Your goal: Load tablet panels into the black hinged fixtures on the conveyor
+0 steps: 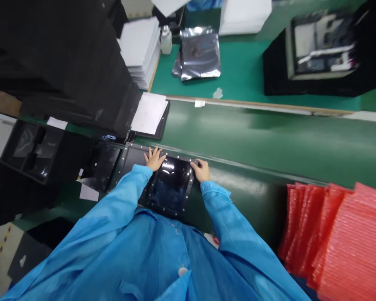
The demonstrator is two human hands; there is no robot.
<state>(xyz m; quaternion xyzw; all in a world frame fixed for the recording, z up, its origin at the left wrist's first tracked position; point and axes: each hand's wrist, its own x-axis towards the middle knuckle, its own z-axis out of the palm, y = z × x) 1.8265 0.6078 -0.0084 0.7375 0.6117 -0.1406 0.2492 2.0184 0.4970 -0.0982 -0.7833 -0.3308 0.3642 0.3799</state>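
A dark, glossy screen panel (171, 184) with pale dots around its black frame lies flat on the green bench in front of my body. My left hand (154, 159) rests with fingers spread at the panel's upper left corner, partly over a grey-black tray (134, 156) beside it. At the upper right corner my right hand (201, 170) has its thumb and fingers closed on the frame's edge. The exact grip of the right fingertips is small and hard to make out.
Another black panel (102, 165) lies to the left, near a black divided bin (31, 146). Red bubble-wrap bags (354, 242) are stacked at right. Paper sheets (148, 113), silvery bags (200, 54), a white bottle (166, 39) and a black box (275, 62) stand farther back.
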